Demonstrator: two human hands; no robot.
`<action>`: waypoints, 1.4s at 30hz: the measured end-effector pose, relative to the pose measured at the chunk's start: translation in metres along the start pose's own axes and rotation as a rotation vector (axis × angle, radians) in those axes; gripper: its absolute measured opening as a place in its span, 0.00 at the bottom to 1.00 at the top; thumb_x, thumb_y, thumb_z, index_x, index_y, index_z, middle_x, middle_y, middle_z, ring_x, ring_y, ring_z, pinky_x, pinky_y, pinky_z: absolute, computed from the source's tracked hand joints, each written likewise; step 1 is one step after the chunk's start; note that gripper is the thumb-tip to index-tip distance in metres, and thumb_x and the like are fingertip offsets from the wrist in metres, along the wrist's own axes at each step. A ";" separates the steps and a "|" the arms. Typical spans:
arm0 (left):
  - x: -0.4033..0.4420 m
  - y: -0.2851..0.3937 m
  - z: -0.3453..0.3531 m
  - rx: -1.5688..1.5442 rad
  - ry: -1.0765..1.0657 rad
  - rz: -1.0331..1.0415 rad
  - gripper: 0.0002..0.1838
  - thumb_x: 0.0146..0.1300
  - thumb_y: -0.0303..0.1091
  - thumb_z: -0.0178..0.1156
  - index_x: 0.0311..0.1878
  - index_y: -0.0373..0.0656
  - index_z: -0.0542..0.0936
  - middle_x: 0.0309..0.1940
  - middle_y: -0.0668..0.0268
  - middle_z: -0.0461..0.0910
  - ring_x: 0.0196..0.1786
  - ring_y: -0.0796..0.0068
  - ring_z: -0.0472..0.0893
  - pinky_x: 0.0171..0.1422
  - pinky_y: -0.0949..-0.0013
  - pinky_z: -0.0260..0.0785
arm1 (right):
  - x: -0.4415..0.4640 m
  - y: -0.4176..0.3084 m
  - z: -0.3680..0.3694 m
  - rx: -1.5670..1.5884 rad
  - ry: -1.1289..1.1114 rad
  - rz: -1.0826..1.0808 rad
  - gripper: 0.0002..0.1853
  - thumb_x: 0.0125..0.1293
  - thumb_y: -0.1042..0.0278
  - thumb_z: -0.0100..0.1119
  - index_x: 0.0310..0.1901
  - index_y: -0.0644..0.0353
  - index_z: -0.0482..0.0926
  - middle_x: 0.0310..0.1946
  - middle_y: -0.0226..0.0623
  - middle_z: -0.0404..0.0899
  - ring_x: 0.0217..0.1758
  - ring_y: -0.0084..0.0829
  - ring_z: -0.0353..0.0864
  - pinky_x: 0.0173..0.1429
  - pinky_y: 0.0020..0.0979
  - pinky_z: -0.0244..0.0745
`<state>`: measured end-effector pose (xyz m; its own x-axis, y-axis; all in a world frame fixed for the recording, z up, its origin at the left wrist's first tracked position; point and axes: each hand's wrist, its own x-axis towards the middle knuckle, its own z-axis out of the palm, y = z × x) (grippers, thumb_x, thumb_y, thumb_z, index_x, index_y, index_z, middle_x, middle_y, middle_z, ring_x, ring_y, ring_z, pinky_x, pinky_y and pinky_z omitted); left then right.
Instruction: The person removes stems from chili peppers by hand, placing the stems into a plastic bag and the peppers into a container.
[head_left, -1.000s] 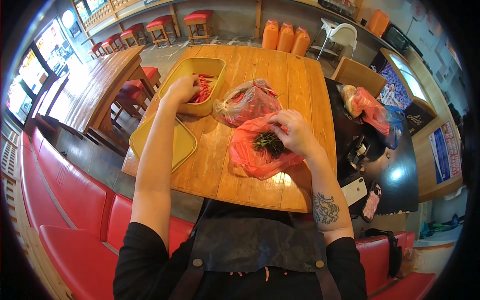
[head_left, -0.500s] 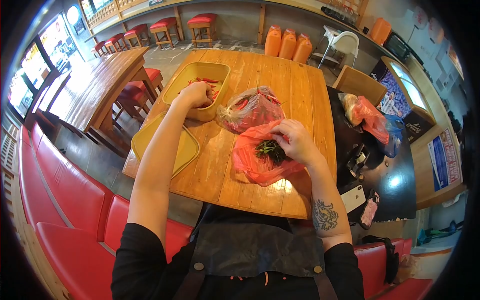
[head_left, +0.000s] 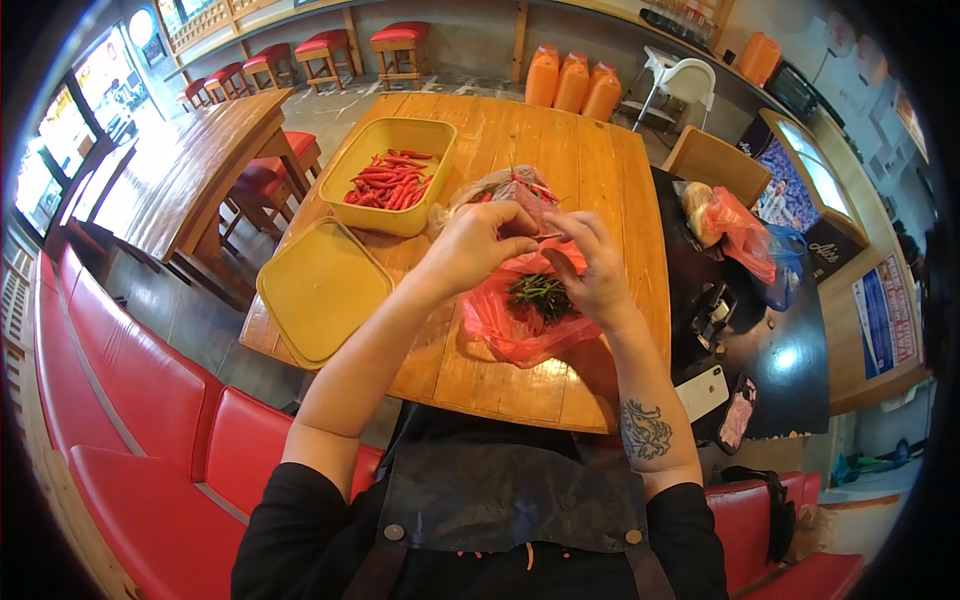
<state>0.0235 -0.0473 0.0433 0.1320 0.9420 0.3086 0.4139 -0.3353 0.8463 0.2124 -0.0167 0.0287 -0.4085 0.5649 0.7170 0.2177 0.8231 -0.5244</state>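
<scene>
head cam: l fingers [head_left: 508, 213] pt-hide chili bag [head_left: 518, 186].

Red-topped stools [head_left: 400, 33] by grey wall [head_left: 468, 55], bright windows [head_left: 104, 76]

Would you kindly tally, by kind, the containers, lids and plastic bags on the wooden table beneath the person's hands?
Containers: 1, the yellow tub
Lids: 1, the yellow lid
Plastic bags: 2, the clear bag and the red bag
Total: 4
</scene>
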 end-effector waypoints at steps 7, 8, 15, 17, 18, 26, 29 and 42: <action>-0.001 -0.015 0.010 -0.076 -0.038 -0.030 0.08 0.56 0.27 0.67 0.39 0.36 0.83 0.32 0.68 0.82 0.33 0.85 0.77 0.39 0.77 0.70 | -0.002 0.014 0.000 -0.115 0.013 -0.100 0.08 0.53 0.77 0.65 0.35 0.58 0.78 0.28 0.36 0.76 0.36 0.40 0.78 0.41 0.35 0.71; -0.002 -0.018 0.010 -0.070 -0.017 0.009 0.09 0.55 0.29 0.68 0.39 0.38 0.83 0.31 0.66 0.82 0.33 0.81 0.77 0.39 0.74 0.69 | -0.002 0.014 0.000 -0.128 0.014 -0.095 0.08 0.53 0.76 0.65 0.34 0.58 0.77 0.28 0.36 0.76 0.36 0.40 0.77 0.41 0.35 0.71; -0.005 -0.030 0.028 -0.164 0.125 -0.002 0.10 0.55 0.31 0.68 0.39 0.37 0.83 0.32 0.61 0.83 0.36 0.77 0.80 0.43 0.72 0.71 | -0.004 0.016 0.006 -0.199 0.068 -0.075 0.07 0.53 0.75 0.65 0.31 0.58 0.75 0.27 0.36 0.75 0.34 0.41 0.75 0.41 0.37 0.69; -0.006 -0.029 0.031 -0.208 0.147 -0.028 0.10 0.55 0.31 0.67 0.38 0.36 0.83 0.32 0.61 0.83 0.35 0.79 0.79 0.42 0.73 0.71 | -0.004 0.015 0.009 -0.204 0.077 -0.072 0.07 0.53 0.75 0.65 0.30 0.59 0.75 0.27 0.37 0.74 0.33 0.41 0.75 0.41 0.37 0.68; -0.006 -0.027 0.031 -0.253 0.165 -0.054 0.10 0.55 0.30 0.67 0.38 0.35 0.83 0.31 0.61 0.83 0.35 0.80 0.79 0.41 0.74 0.71 | -0.004 0.014 0.009 -0.212 0.087 -0.068 0.08 0.53 0.75 0.65 0.30 0.59 0.74 0.26 0.37 0.74 0.32 0.42 0.74 0.41 0.38 0.68; -0.007 -0.022 0.035 -0.312 0.201 -0.110 0.06 0.57 0.25 0.66 0.37 0.35 0.82 0.33 0.66 0.83 0.36 0.84 0.78 0.43 0.77 0.72 | -0.007 0.013 0.016 -0.204 0.144 -0.020 0.07 0.54 0.75 0.64 0.28 0.59 0.73 0.25 0.38 0.73 0.31 0.42 0.73 0.40 0.38 0.67; -0.006 -0.025 0.040 -0.338 0.224 -0.098 0.07 0.56 0.27 0.67 0.36 0.35 0.82 0.32 0.65 0.83 0.34 0.84 0.78 0.42 0.76 0.71 | -0.009 0.013 0.017 -0.156 0.163 0.059 0.06 0.56 0.75 0.63 0.28 0.60 0.73 0.25 0.38 0.73 0.31 0.41 0.73 0.40 0.38 0.67; -0.009 -0.012 0.026 0.028 0.285 0.139 0.06 0.55 0.26 0.67 0.36 0.37 0.82 0.31 0.66 0.82 0.35 0.82 0.78 0.41 0.76 0.70 | -0.007 0.008 0.012 0.132 0.129 0.210 0.03 0.61 0.75 0.60 0.33 0.64 0.76 0.28 0.37 0.76 0.34 0.30 0.76 0.41 0.27 0.70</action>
<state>0.0410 -0.0509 0.0189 -0.0671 0.8437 0.5326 0.4346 -0.4558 0.7768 0.2065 -0.0146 0.0142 -0.2489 0.7317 0.6345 0.1644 0.6776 -0.7169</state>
